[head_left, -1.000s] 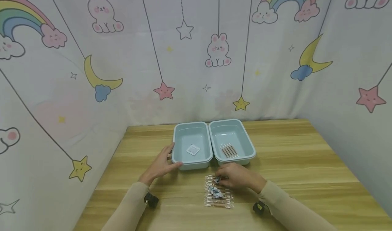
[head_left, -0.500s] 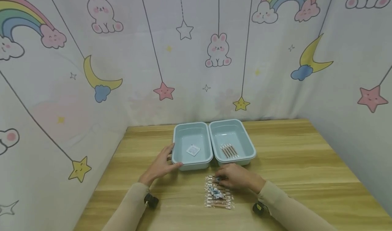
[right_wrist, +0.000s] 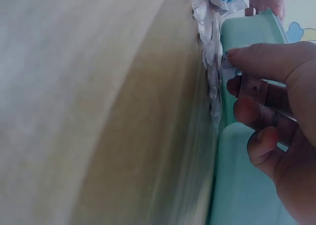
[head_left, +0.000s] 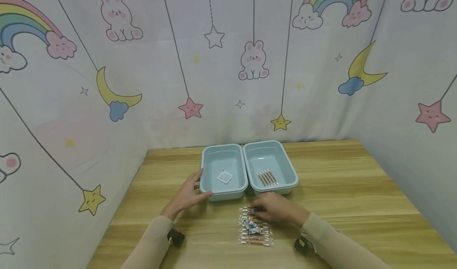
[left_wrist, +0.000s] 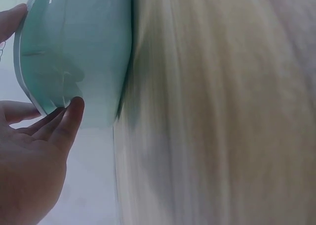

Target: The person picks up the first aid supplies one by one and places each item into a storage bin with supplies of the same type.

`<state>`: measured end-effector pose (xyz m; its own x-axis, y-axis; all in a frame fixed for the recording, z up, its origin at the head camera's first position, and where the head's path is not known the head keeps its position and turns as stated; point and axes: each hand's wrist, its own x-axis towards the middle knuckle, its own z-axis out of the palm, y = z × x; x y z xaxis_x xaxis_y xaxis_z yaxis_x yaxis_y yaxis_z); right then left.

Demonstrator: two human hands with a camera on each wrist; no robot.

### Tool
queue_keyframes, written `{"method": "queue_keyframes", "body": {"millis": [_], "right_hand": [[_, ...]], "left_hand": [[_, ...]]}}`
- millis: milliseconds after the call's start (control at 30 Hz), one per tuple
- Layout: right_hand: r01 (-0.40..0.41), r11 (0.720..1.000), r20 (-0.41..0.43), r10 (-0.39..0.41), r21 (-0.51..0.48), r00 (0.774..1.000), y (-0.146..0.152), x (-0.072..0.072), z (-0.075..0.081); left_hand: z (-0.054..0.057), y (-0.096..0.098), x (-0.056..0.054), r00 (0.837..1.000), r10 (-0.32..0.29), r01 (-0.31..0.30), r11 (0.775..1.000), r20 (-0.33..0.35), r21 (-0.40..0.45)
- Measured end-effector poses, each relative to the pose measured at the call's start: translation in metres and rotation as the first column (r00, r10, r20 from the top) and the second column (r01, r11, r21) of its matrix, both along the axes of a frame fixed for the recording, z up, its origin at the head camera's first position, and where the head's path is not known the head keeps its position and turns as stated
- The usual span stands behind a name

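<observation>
Tabletop (head_left: 342, 193), wide left grip (head_left: 185, 195) against tub (head_left: 225, 196)

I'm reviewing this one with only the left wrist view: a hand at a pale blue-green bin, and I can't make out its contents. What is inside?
Observer: The head view shows a single small white square packet lying in that left bin.
Reviewer: Is there another bin beside it?
Observer: Yes, a second bin stands to its right, with a row of brown-stemmed swabs lying inside.
Reviewer: And the right hand, what is it doing?
Observer: It pinches a small shiny wrapper at the far end of the wrapped swabs on the table; I can't tell what the wrapper contains.
</observation>
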<state>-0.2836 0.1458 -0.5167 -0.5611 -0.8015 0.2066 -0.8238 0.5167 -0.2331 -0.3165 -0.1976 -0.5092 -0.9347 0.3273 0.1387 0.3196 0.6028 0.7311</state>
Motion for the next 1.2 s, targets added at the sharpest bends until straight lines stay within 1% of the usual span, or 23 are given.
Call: {"method": "queue_keyframes", "body": {"millis": [100,300,367,600,767,933,1067,1200], "right_hand": [[-0.012,1.000,-0.016,0.012,-0.008,1.000,0.000,0.000,0.002],[-0.046,0.998,-0.077,0.042,-0.045,0.996,0.000,-0.003,0.005],[-0.056,0.997,-0.081,0.052,-0.053,0.995,0.000,-0.003,0.006],[-0.072,0.994,-0.069,0.066,-0.077,0.995,-0.001,-0.002,0.010],[-0.076,0.992,-0.064,0.070,-0.104,0.995,-0.001,-0.002,0.013],[-0.084,0.989,-0.053,0.078,-0.120,0.996,-0.001,-0.001,0.018],[-0.083,0.988,-0.033,0.080,-0.128,0.996,-0.001,-0.001,0.022],[-0.090,0.986,-0.028,0.087,-0.140,0.996,-0.001,-0.003,0.023]], "left_hand": [[0.001,0.000,0.000,1.000,-0.002,0.002,1.000,-0.004,-0.002],[0.003,0.001,0.001,1.000,0.002,-0.002,1.000,-0.002,0.000],[0.004,0.001,0.002,1.000,0.005,-0.005,1.000,0.001,-0.001],[0.003,0.001,0.002,1.000,0.005,-0.005,1.000,0.000,-0.004],[0.001,0.001,0.001,1.000,-0.002,0.002,1.000,0.004,0.014],[0.000,0.002,0.002,1.000,0.006,-0.006,1.000,0.016,0.027],[0.001,0.002,0.002,1.000,0.007,-0.008,0.999,0.013,0.036],[0.003,0.002,0.003,1.000,0.006,-0.006,1.000,0.010,0.026]]}}
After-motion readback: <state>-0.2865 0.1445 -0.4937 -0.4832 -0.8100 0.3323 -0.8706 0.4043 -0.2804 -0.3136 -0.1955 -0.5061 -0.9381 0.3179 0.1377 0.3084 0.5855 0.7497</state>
